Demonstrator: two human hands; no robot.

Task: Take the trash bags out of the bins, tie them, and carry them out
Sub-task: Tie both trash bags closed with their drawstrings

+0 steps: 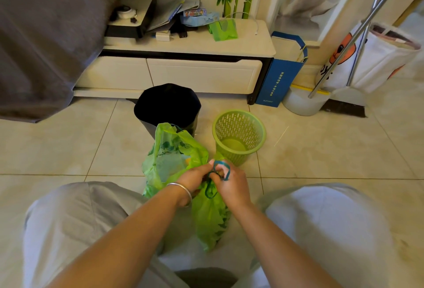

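Both hands pinch a teal drawstring (222, 169) at the neck of a green trash bag (174, 161): left hand (195, 178) closed on the cord, right hand (231, 184) looping it over fingers. The bag stands upright on floor tiles (321, 150) between the person's knees, mouth upward, before a black-lined bin (167, 104) and a green basket (238, 134).

Two bins stand on the floor at mid-frame: one lined with a black bag (167, 104), and one empty green basket bin (238, 136) to its right. Two green trash bags sit in the lower centre, one open bag (169, 159) and one gathered bag (211, 221). One teal drawstring (223, 168) loops over the fingers. Two hands meet there, the left hand (195, 181) and the right hand (231, 184). One silver bangle (183, 191) circles the left wrist. One blue paper bag (277, 81) leans at right. Two drawers (202, 76) front the low cabinet.
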